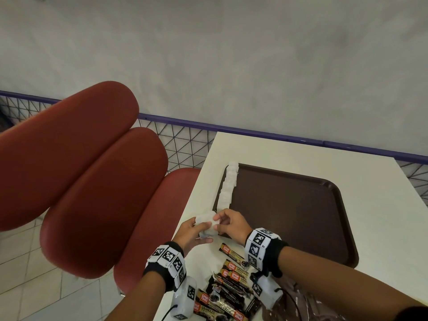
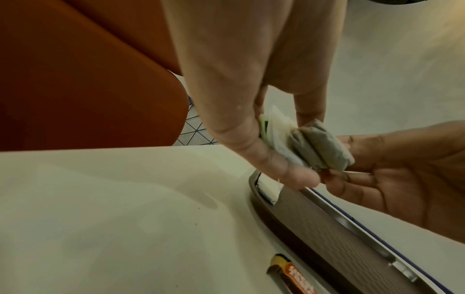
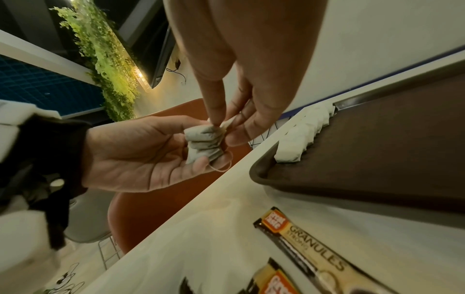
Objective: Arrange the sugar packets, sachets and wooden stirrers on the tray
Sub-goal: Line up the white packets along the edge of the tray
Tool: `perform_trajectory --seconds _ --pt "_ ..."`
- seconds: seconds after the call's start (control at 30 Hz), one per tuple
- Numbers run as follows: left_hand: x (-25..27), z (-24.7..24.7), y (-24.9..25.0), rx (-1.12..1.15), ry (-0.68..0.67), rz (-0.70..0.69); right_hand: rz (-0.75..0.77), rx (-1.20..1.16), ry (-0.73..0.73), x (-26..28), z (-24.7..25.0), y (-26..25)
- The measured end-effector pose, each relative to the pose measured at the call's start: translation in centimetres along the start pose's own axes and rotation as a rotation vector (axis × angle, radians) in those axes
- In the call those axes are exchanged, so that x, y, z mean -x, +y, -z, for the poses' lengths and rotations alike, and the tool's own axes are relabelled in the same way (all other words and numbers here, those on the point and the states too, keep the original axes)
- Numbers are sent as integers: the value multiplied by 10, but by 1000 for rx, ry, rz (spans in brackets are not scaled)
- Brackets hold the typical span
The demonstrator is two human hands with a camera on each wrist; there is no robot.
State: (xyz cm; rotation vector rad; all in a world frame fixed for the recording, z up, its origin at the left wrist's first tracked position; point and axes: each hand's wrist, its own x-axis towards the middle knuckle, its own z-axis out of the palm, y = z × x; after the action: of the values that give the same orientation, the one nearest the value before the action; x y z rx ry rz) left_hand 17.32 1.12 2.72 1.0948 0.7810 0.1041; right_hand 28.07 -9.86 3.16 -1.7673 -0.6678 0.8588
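Note:
My left hand (image 1: 203, 232) holds a small stack of white sachets (image 1: 206, 224) above the table's left edge, beside the near-left corner of the brown tray (image 1: 301, 216). My right hand (image 1: 218, 223) pinches the top sachet of that stack (image 3: 205, 142) between thumb and fingertips (image 3: 216, 119). In the left wrist view the stack (image 2: 314, 147) sits between my thumb and fingers. A row of white sachets (image 1: 228, 186) stands along the tray's left rim, also seen as the sachet row (image 3: 304, 133). Several black coffee granule sachets (image 1: 231, 276) lie on the table near me.
Red chairs (image 1: 92, 181) stand close to the left of the white table (image 1: 301, 154). A purple rail with wire mesh (image 1: 185, 140) runs behind. A brown printed bag (image 1: 298, 304) lies at the near right. One coffee sachet (image 3: 314, 252) lies just outside the tray's near rim.

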Motion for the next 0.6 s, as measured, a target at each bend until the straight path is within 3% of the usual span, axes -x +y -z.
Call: perform_trajectory --seconds 0.6 --pt "-13 2 -4 38 9 35 -101 -42 7 -13 6 14"
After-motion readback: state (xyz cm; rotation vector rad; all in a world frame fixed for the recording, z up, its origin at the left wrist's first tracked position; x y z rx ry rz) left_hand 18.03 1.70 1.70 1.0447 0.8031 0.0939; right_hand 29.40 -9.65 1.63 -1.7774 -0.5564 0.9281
